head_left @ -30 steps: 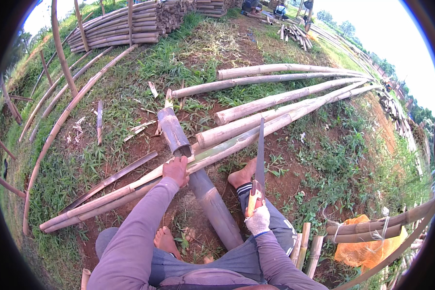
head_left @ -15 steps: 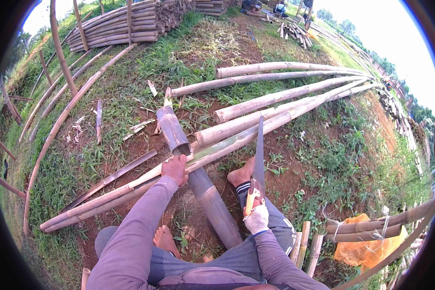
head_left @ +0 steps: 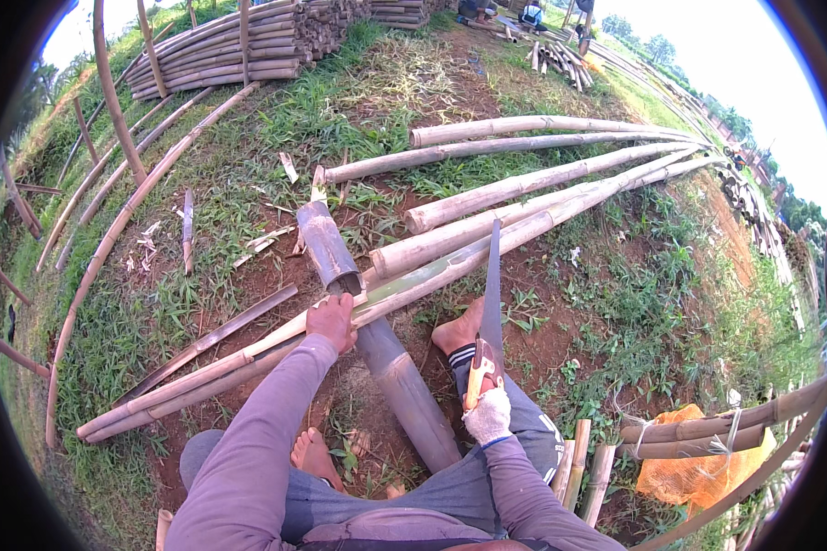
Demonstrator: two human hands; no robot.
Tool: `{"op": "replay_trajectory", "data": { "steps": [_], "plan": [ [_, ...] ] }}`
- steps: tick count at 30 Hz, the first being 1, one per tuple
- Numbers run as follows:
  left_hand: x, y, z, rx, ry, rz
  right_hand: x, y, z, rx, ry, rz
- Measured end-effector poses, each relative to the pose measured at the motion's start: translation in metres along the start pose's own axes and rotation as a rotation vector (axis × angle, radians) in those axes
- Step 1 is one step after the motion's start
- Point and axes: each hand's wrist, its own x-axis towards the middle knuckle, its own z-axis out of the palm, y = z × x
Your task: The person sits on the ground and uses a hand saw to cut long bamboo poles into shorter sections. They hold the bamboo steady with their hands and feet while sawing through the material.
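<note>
My left hand (head_left: 332,321) is bare and closed over a long pale bamboo pole (head_left: 423,284) with a greenish stretch. The pole slants from lower left to upper right, across a thick dark bamboo piece (head_left: 402,390) running between my legs. Just beyond my fingertips is the hollow open end of another thick bamboo section (head_left: 324,241). My right hand (head_left: 489,414), in a white knit glove, grips a handsaw (head_left: 492,312) by its orange-brown handle. Its blade points up and away, apart from the thick dark bamboo. My fingers hide part of the pole.
Several bamboo poles (head_left: 524,205) fan out to the far right. A split strip (head_left: 213,342) lies at left. Stacked bamboo (head_left: 225,50) stands behind. Orange netting (head_left: 703,468) hangs by tied poles (head_left: 708,435) at right. My bare feet (head_left: 459,331) flank the thick bamboo.
</note>
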Motion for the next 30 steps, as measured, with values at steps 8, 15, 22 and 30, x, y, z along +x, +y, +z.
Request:
{"op": "replay_trajectory", "data": {
  "steps": [8, 15, 22, 30],
  "plan": [
    [0.001, -0.002, 0.001, -0.028, -0.017, -0.001, 0.003, -0.005, -0.008, 0.026, 0.015, -0.022],
    [0.000, -0.003, 0.005, -0.025, 0.007, 0.007, 0.003, -0.006, -0.007, -0.004, 0.038, -0.048],
    [0.002, 0.000, 0.001, -0.005, -0.035, -0.003, 0.004, -0.006, -0.009, 0.048, 0.093, -0.091],
    [0.006, -0.002, 0.004, 0.007, -0.040, -0.009, 0.010, -0.015, -0.024, 0.007, 0.150, -0.158]
  ]
}}
